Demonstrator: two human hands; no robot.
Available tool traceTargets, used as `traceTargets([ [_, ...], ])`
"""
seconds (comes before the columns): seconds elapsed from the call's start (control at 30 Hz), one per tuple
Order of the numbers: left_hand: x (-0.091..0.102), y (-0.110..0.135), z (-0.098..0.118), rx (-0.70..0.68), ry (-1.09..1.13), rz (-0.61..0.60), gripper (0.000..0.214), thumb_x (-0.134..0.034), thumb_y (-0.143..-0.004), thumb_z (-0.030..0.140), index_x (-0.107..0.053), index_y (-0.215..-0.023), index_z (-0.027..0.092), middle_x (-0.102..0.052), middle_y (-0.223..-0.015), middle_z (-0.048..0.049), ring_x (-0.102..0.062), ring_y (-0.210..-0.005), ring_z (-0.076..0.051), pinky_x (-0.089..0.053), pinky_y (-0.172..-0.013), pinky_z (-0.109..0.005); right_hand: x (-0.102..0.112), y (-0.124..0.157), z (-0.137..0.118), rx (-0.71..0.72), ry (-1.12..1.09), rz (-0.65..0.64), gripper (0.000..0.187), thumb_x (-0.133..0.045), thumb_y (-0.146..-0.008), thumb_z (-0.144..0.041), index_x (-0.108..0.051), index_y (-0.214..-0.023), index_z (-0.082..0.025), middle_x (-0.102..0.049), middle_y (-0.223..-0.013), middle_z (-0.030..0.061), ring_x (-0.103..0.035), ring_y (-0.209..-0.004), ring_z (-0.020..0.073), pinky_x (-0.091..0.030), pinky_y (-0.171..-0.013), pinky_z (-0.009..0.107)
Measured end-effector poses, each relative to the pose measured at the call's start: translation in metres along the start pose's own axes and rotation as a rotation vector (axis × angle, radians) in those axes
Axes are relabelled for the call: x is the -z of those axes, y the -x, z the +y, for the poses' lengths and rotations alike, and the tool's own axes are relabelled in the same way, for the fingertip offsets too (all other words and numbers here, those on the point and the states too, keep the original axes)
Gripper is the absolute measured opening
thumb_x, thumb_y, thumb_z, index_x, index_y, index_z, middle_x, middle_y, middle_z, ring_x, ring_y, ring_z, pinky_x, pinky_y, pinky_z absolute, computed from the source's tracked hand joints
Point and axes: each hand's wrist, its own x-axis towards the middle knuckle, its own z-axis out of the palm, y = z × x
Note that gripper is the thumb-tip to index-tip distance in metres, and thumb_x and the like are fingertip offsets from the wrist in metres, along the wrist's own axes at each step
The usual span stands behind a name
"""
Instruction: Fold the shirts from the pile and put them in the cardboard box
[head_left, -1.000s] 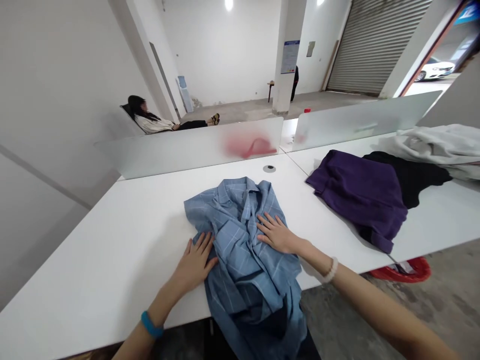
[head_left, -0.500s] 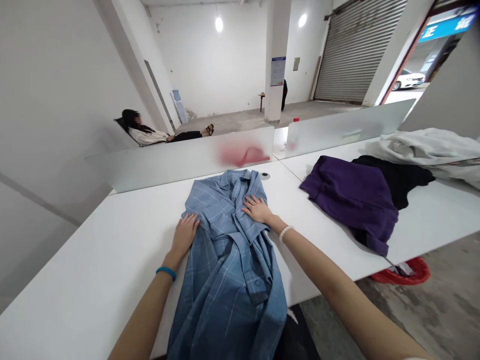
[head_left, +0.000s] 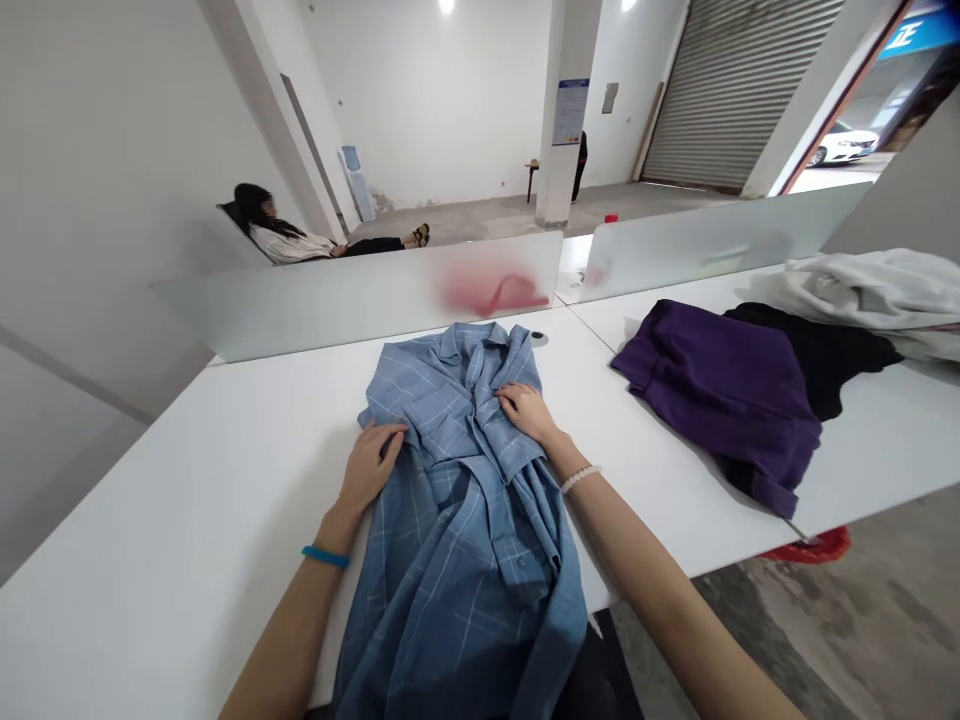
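Observation:
A blue checked shirt (head_left: pixel 450 540) lies lengthwise on the white table, collar at the far end, its lower part hanging over the near edge. A sleeve with a buttoned cuff is folded down over its middle. At the shirt's left side, my left hand (head_left: pixel 370 462) has its thumb and fingers closed on the fabric. On the right side of the chest, my right hand (head_left: pixel 527 410) bends its fingers into the cloth, closed on it. The fingertips of both hands are partly hidden in the folds.
A purple garment (head_left: pixel 720 390) lies to the right on the table (head_left: pixel 187 480), with black cloth (head_left: pixel 825 350) and white cloth (head_left: pixel 885 295) behind it. Frosted dividers (head_left: pixel 337 300) line the far edge. A red bin (head_left: pixel 817 546) stands below. Beyond, a person (head_left: pixel 277 230) reclines.
Both hands had fingers laid flat on the shirt; now the fingers are curled into the fabric. The shirt lies almost as before. The view has tilted down slightly.

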Motion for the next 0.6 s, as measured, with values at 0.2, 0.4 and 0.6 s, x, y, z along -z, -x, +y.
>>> traceTargets([
  [0.2,0.001,0.0,0.021,0.124,-0.037,-0.101,0.054,-0.035,-0.09,0.056,-0.062,-0.115,0.017,-0.069,-0.089,-0.0067,-0.064,-0.085,-0.022,-0.048,-0.082,-0.035,-0.002,0.0,0.001,0.002,-0.01,0.002,0.033,-0.038,-0.095,-0.022,-0.066,-0.112,-0.02,-0.063,-0.124,0.0067,-0.048,-0.125,0.0236,-0.031,-0.106,0.044],
  [0.4,-0.003,0.001,0.033,0.164,-0.307,-0.188,0.056,-0.045,-0.085,0.06,-0.062,-0.117,0.017,-0.073,-0.088,-0.0107,-0.066,-0.09,-0.027,-0.042,-0.083,-0.037,-0.006,0.0,0.002,0.0,-0.011,0.005,0.032,-0.039,-0.095,-0.023,-0.066,-0.112,-0.02,-0.062,-0.124,0.008,-0.048,-0.124,0.0243,-0.031,-0.106,0.045],
  [0.6,-0.007,0.004,0.029,0.237,-0.096,-0.135,0.03,-0.047,-0.087,0.038,-0.072,-0.099,0.025,-0.074,-0.094,-0.0086,-0.066,-0.088,-0.026,-0.041,-0.081,-0.036,-0.006,0.001,0.003,0.007,-0.01,-0.002,0.032,-0.039,-0.094,-0.022,-0.065,-0.113,-0.019,-0.062,-0.124,0.0082,-0.047,-0.125,0.0247,-0.03,-0.107,0.046],
])
